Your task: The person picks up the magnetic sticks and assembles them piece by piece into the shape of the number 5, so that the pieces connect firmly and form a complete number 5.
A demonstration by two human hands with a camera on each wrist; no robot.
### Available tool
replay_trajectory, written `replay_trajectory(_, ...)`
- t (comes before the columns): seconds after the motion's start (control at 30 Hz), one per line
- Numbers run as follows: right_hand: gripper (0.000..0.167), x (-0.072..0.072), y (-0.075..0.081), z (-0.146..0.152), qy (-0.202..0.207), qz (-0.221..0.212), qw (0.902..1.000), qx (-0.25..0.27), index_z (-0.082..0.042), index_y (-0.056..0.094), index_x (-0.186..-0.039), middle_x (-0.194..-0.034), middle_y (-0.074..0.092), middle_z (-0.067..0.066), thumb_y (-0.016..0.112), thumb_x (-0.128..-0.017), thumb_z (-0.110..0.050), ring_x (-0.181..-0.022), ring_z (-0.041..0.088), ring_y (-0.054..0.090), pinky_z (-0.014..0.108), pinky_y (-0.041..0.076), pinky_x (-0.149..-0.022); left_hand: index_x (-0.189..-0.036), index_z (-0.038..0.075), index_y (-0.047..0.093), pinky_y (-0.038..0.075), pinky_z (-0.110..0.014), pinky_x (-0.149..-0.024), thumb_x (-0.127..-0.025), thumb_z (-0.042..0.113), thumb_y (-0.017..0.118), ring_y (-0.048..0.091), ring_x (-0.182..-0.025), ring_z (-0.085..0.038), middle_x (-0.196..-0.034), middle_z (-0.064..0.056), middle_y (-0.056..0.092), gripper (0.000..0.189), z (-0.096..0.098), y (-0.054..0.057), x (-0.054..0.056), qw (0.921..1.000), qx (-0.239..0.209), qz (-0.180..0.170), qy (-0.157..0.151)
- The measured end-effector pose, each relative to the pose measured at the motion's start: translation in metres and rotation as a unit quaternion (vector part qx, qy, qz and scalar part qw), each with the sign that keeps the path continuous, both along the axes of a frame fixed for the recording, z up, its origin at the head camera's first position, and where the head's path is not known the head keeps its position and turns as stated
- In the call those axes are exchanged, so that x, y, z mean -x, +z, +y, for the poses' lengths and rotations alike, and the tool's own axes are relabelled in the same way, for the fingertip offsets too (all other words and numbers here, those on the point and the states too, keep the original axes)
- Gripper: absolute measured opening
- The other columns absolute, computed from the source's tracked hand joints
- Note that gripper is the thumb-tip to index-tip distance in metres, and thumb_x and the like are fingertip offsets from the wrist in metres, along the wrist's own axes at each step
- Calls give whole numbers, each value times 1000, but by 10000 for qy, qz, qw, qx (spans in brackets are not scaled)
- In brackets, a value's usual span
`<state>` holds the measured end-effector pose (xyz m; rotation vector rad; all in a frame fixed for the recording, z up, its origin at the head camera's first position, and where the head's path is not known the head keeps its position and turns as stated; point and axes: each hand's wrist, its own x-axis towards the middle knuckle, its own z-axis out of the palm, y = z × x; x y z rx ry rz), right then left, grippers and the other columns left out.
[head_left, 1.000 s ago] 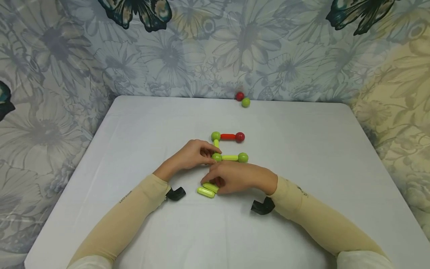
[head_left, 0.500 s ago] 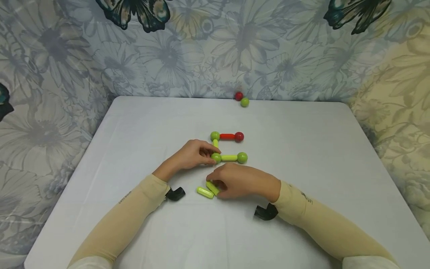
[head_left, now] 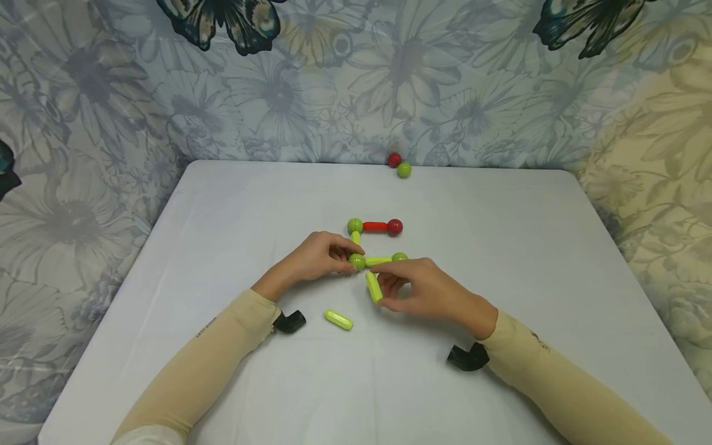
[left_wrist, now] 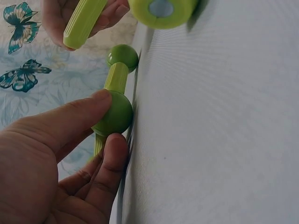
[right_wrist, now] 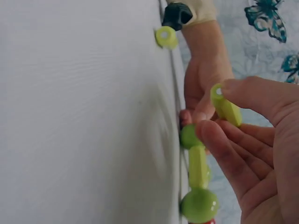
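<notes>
My left hand (head_left: 322, 254) pinches a green ball (head_left: 356, 262) between thumb and fingers; in the left wrist view the thumb lies across the ball (left_wrist: 116, 115). From this ball one yellow-green rod (head_left: 356, 238) runs back to another green ball (head_left: 355, 225), and a second rod (head_left: 378, 261) runs right to a green ball (head_left: 399, 256) partly hidden by my right hand (head_left: 434, 290). That hand holds a loose yellow-green rod (head_left: 374, 288) off the table, just in front of the joined pieces. A pale round end shows on this rod (right_wrist: 217, 92) in the right wrist view.
A red rod (head_left: 375, 227) and red ball (head_left: 395, 227) extend right from the back green ball. Another yellow-green rod (head_left: 339, 319) lies nearer on the white table (head_left: 250, 204). At the far edge sit a red ball (head_left: 394, 160) and a green ball (head_left: 404, 170).
My right hand has picked up one of the two loose rods and carried it back and to the right, turning it. My left hand stays on the green ball.
</notes>
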<state>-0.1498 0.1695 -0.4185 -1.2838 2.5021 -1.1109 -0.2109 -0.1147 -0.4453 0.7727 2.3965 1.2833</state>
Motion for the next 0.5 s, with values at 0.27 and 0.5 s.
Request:
replay_trajectory(0.27,60,-5,-8,26,-704,163,9970,271,-1,71,-138,-105,75,-8,95,-83,-3,-84,5,70,29,62,-77,-122,17,84,58,-31,-81,-91,15,91,68,-90,-16,-98,4,74,32,-1,-1,1,10000,37,-45,35)
replay_trajectory(0.5,55,-10,-18,37,-1214,194,9924,90,0,72,-134,-99,76,-4,95,-84,-7,-81,4,69,30,62,-74,-121,17,84,57,-31,-81,-90,15,92,68,-89,-17,-98,4,74,32,-1,-1,1,10000,29,-36,56)
